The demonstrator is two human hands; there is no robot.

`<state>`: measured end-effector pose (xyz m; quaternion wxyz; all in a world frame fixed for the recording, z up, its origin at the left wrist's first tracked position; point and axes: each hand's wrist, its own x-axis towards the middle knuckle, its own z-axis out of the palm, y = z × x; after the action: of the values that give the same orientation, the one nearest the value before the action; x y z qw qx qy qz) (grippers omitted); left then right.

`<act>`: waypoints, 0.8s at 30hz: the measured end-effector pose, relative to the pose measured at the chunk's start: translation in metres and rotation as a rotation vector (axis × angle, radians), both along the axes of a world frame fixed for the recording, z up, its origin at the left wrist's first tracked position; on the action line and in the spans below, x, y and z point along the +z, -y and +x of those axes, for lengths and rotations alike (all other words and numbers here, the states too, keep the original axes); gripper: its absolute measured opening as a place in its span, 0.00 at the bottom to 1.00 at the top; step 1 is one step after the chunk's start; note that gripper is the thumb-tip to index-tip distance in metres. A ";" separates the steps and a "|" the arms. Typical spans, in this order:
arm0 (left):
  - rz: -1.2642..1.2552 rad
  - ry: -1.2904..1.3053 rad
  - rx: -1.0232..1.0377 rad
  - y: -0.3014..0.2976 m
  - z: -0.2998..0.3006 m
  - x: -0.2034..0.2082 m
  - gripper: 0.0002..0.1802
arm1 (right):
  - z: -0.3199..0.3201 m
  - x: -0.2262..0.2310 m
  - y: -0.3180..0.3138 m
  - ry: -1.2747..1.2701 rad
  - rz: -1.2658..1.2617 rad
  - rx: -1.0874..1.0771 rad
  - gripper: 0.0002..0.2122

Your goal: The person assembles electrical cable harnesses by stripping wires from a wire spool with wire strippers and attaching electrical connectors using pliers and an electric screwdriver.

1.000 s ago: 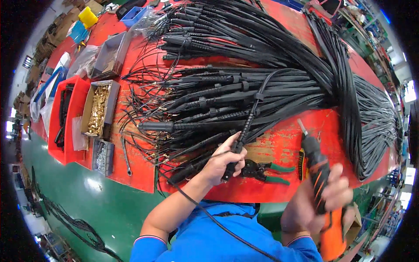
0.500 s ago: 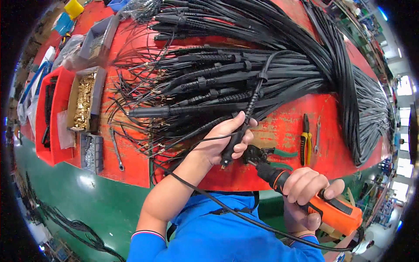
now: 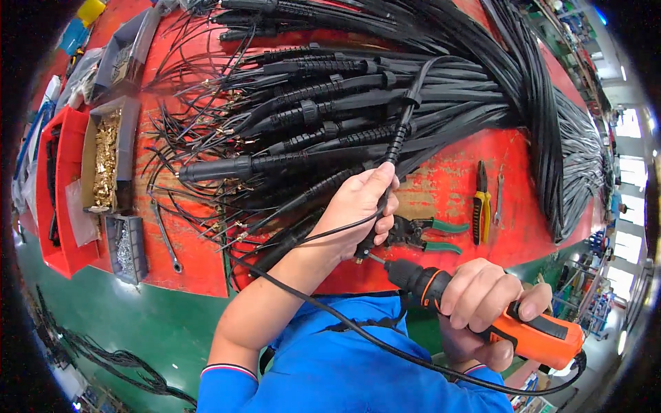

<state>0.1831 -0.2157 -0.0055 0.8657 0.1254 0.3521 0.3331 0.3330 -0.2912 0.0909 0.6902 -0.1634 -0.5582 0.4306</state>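
My left hand (image 3: 359,206) is wrapped round a black cable connector (image 3: 365,248), its lower end sticking out under my fingers. The connector's ribbed strain relief (image 3: 397,141) rises above my thumb and runs into a black cable lying over the bundle. My right hand (image 3: 478,303) grips an orange and black electric screwdriver (image 3: 544,339), pointed to the left. Its thin bit reaches the connector's lower end; I cannot tell whether it sits in a screw. The screwdriver's black cord (image 3: 344,329) loops from its back end across my body and over my left forearm.
Several black cables (image 3: 454,103) with ribbed connectors cover the red table (image 3: 441,179). To the right lie green-handled pliers (image 3: 444,234), yellow-handled pliers (image 3: 482,206) and a small wrench (image 3: 498,199). At left stand a red bin (image 3: 65,234), brass parts (image 3: 105,162), a screw box (image 3: 125,248) and another wrench (image 3: 166,237).
The screwdriver has moved left and its bit now meets the connector's end. My left hand has shifted slightly, covering more of the connector. The whole view has moved a little.
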 end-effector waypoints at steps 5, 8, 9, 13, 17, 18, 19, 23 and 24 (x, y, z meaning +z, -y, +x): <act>0.052 -0.029 0.006 0.002 0.002 -0.002 0.20 | -0.003 0.000 0.000 0.024 -0.041 -0.043 0.21; 0.077 -0.052 0.018 0.003 0.003 -0.001 0.21 | -0.004 0.001 -0.002 0.060 -0.078 -0.036 0.21; 0.079 -0.051 0.014 0.002 0.003 0.000 0.21 | -0.004 0.001 -0.002 0.060 -0.080 -0.035 0.21; 0.085 -0.073 0.009 0.002 0.004 0.002 0.21 | -0.003 -0.005 -0.002 0.024 -0.071 -0.050 0.21; 0.094 -0.085 0.023 0.005 0.007 0.000 0.21 | 0.000 -0.004 -0.006 0.101 -0.071 -0.009 0.20; 0.103 -0.092 0.032 0.005 0.008 0.000 0.21 | 0.000 -0.004 -0.007 0.102 -0.072 -0.009 0.20; 0.113 -0.101 0.040 0.005 0.009 -0.001 0.20 | -0.001 -0.004 -0.009 0.111 -0.059 0.003 0.20; 0.111 -0.120 0.065 0.006 0.011 0.001 0.19 | 0.004 -0.003 -0.010 0.144 -0.053 0.032 0.19; 0.108 -0.135 0.068 0.005 0.011 0.002 0.19 | 0.005 -0.003 -0.010 0.145 -0.055 0.031 0.19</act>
<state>0.1945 -0.2206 -0.0033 0.8203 0.1819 0.3951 0.3714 0.3384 -0.2809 0.0882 0.6364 -0.2046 -0.5971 0.4434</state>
